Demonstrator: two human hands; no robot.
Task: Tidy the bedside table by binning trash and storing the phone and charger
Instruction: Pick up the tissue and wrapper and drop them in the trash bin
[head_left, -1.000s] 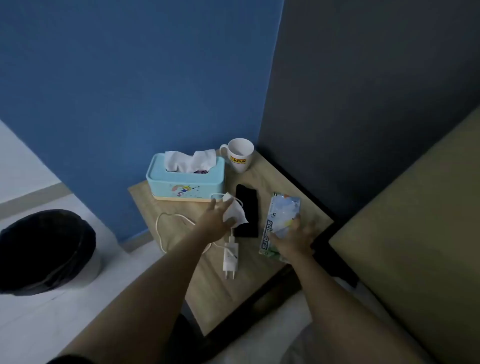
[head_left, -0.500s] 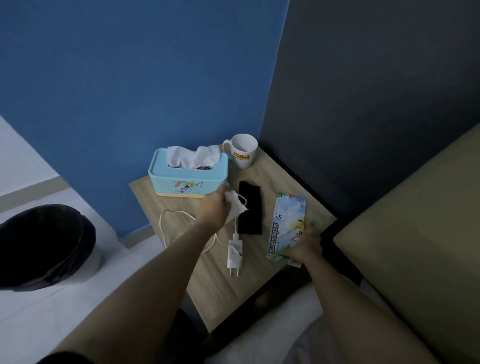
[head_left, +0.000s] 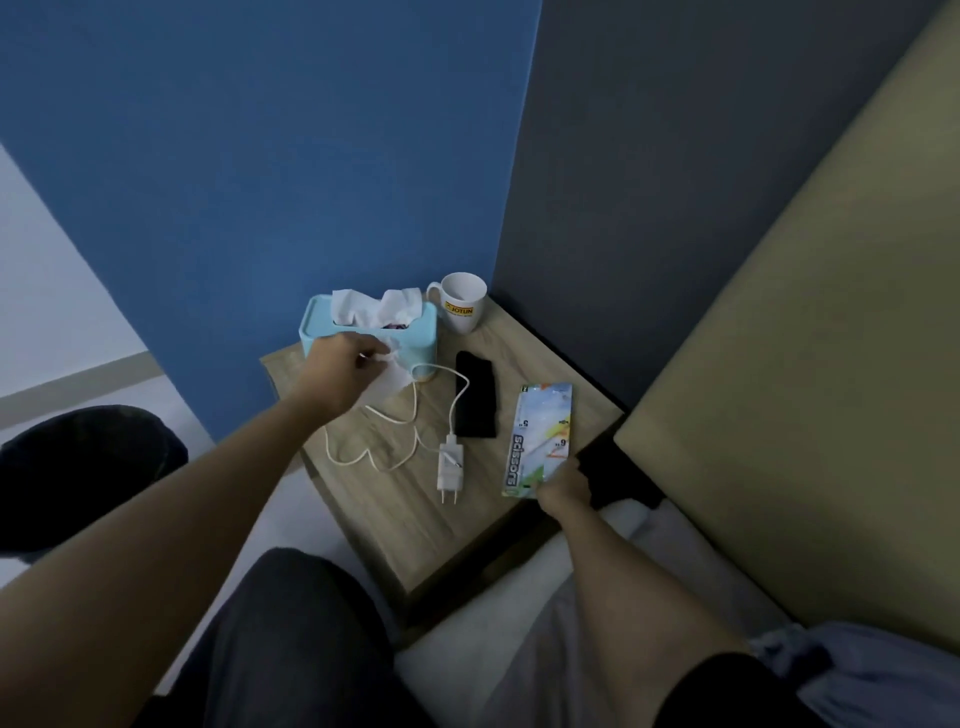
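A small wooden tabletop (head_left: 395, 509) stands in the corner where a blue wall meets a dark grey one, beside a bed with a tan headboard. The person's left hand (head_left: 337, 371) reaches across to the far left of the tabletop, its fingers (head_left: 371, 353) pinched closed on a crumpled white tissue (head_left: 394, 376), held just in front of a light blue tissue box (head_left: 415, 332) with more tissue sticking out of its top. A white mug (head_left: 461, 306) with a yellow label stands just right of the box, in the far corner.

A black phone (head_left: 475, 395) lies flat near the middle of the tabletop. A white charger (head_left: 449, 465) lies on its side just left of the phone's near end, prongs toward the near edge, and its white cable (head_left: 374, 452) loops loosely over the wood toward the tissue box, one strand crossing the phone's left edge.

An empty-looking scissors packet (head_left: 540, 436), colourful and printed with the word "scissors", lies along the right edge. The right hand (head_left: 566, 488) rests at the packet's near corner, fingers curled onto it; whether they truly grip it I cannot tell.

A bin lined with a black bag (head_left: 78, 467) sits on the pale floor to the left, well apart from the tabletop.
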